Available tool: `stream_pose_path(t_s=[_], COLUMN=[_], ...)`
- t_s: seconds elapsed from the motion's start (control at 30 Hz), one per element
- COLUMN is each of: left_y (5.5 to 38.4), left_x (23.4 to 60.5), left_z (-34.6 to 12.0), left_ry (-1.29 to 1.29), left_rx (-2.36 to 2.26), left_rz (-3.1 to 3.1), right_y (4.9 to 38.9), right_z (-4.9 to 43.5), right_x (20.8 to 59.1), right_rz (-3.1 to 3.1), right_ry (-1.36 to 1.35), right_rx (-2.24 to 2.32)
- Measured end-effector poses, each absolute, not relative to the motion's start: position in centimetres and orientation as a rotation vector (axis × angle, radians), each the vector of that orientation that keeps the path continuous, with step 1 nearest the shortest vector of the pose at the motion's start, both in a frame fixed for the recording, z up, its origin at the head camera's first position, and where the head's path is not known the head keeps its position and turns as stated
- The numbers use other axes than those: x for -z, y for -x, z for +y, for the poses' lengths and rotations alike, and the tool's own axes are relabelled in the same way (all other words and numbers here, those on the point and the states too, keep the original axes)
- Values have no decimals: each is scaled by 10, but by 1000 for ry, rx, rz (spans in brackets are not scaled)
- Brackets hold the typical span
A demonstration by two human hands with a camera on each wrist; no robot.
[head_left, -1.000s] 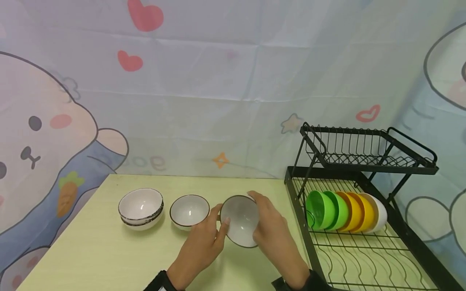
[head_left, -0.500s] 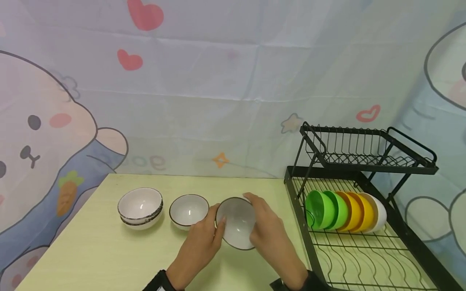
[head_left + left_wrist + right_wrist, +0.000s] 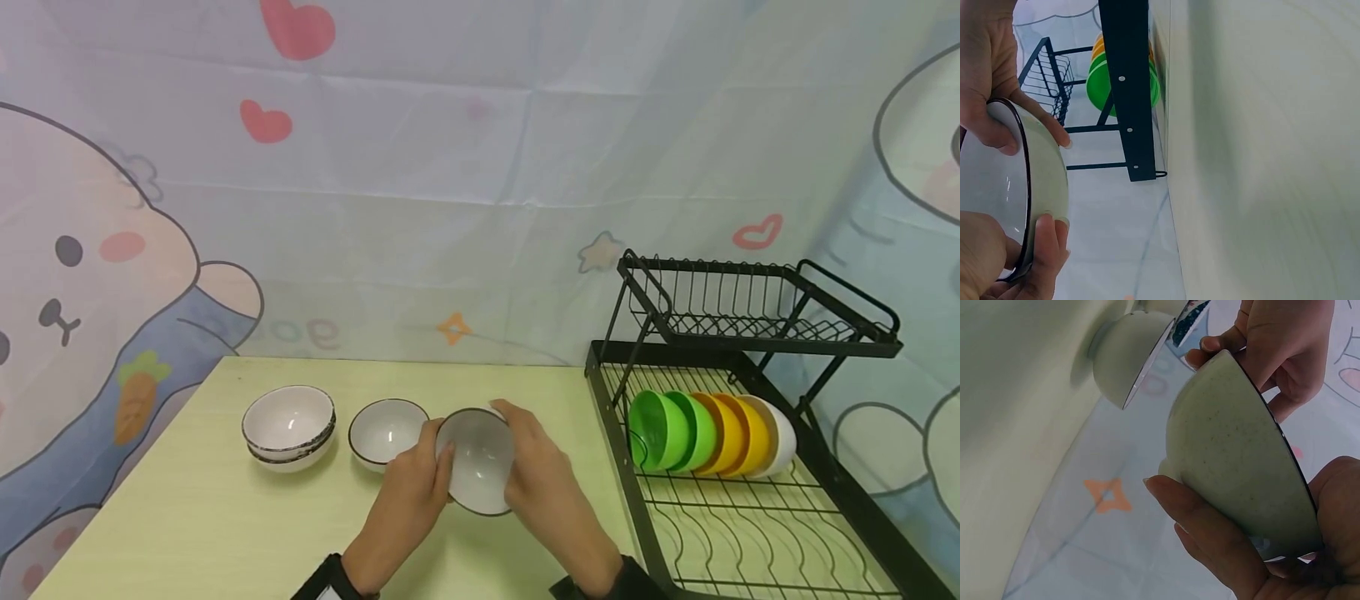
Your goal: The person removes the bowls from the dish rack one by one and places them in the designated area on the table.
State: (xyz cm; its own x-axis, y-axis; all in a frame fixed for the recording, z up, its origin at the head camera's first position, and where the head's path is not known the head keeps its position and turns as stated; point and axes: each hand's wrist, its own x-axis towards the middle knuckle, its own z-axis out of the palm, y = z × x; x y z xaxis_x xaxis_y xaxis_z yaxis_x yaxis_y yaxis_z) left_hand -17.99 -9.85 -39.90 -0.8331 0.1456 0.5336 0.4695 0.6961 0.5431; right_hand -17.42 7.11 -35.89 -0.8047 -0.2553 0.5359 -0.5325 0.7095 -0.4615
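Observation:
A white bowl with a dark rim (image 3: 480, 475) is held up between both hands over the table, its inside tilted toward the head camera. My left hand (image 3: 405, 504) grips its left side, thumb inside the rim and fingers on the outer wall. The right hand (image 3: 551, 496) grips the opposite side, its fingers spread under the bowl's outer wall (image 3: 1229, 444) in the right wrist view. Just beyond the left hand sits a similar white bowl (image 3: 387, 429) on the table. A stack of white bowls (image 3: 288, 423) with dark rims stands farther left.
A black two-tier dish rack (image 3: 637, 508) stands at the right. On its lower tier, green bowls (image 3: 660, 433), yellow bowls (image 3: 723, 433) and a white bowl (image 3: 783, 437) stand on edge in a row. A printed cloth (image 3: 450, 183) hangs behind the pale table (image 3: 187, 517).
Both hands have moved a little to the left with the bowl between them, bringing it nearer the single bowl. The other bowls and the rack have stayed in place.

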Motion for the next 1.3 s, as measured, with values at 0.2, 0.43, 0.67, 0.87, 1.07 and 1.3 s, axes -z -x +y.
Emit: stream_pose_path(t_s=[0.2, 0.43, 0.67, 0.87, 1.07, 1.3], left_y=[181, 181, 187, 191, 196, 199], left_x=[400, 400, 401, 406, 405, 400], left_z=[-99, -101, -109, -117, -127, -138], left_ry=[450, 447, 402, 378, 319, 217], left_rx=[874, 814, 760, 757, 778, 798], left_rz=[-2433, -2392, -2385, -2389, -2341, -2360], right_y=[174, 173, 170, 168, 168, 167], right_z=[71, 71, 74, 75, 76, 77], right_x=[362, 364, 362, 359, 358, 357], right_rz=[-2477, -2515, -2508, -2560, -2576, -2620], right_ry=[-615, -593, -571, -550, -542, -512], right_rx=[-859, -879, -942, -985, -907, -870])
